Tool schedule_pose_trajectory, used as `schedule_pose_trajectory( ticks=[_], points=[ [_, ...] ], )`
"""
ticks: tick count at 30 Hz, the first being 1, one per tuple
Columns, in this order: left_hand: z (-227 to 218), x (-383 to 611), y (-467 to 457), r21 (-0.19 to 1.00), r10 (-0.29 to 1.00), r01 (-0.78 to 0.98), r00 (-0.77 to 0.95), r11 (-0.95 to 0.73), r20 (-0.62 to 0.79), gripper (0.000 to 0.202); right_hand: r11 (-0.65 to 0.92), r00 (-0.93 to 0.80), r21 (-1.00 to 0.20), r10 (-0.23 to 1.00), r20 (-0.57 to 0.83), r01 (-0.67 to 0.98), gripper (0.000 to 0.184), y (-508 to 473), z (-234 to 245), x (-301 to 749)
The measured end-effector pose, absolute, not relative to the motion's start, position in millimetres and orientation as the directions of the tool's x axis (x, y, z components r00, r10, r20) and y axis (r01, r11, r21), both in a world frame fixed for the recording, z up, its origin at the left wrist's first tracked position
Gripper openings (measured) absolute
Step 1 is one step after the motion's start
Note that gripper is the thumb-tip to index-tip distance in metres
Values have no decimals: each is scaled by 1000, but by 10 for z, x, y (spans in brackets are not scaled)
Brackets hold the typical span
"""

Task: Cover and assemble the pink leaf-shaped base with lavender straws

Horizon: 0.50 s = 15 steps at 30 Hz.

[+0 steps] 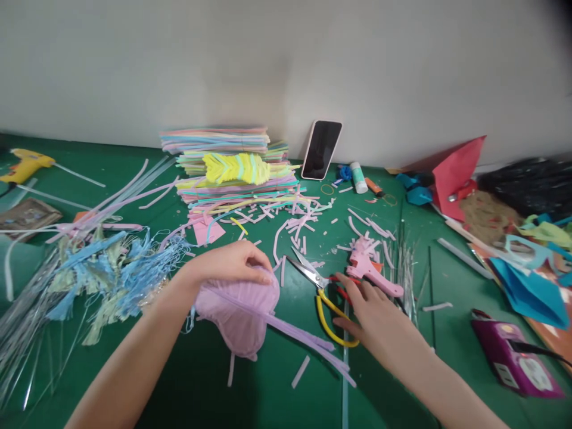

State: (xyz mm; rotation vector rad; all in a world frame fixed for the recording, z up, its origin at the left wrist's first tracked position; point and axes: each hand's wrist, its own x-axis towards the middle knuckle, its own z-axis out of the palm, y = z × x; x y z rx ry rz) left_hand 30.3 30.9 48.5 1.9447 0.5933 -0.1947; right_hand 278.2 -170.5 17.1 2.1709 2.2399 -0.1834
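Curling over the top edge of a fuzzy lilac piece point(241, 325), the left hand point(243, 262) has its grip clamped on it, some fingertips tucked from view. The piece sits mid-tabletop point(295, 411), long lilac stems point(304, 336) trailing from it toward the right. The right hand point(369, 307) partly covers red handles point(342, 292) beside yellow-handled scissors point(318, 281); whether its grip has closed on either, I cannot tell. Both forearms run off the lower edge, a black bag point(527, 179) off the right. Green surface opens between the forearms, dotted with lilac offcuts point(300, 372); a pink glue gun point(369, 271) crowds the right fingers, and a grey wall point(134, 71) bounds the far side.
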Motion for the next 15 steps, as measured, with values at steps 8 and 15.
schedule_pose_trajectory(
  ticks=[8,15],
  points=[
    [595,310,159,738,334,544,836,-400,-436,61,-221,165,-360,970,-181,906,54,-1707,261,2819],
    [576,274,300,816,176,515,857,-262,-484,35,149,-97,-276,977,192,950,26,-1660,184,2741]
  ],
)
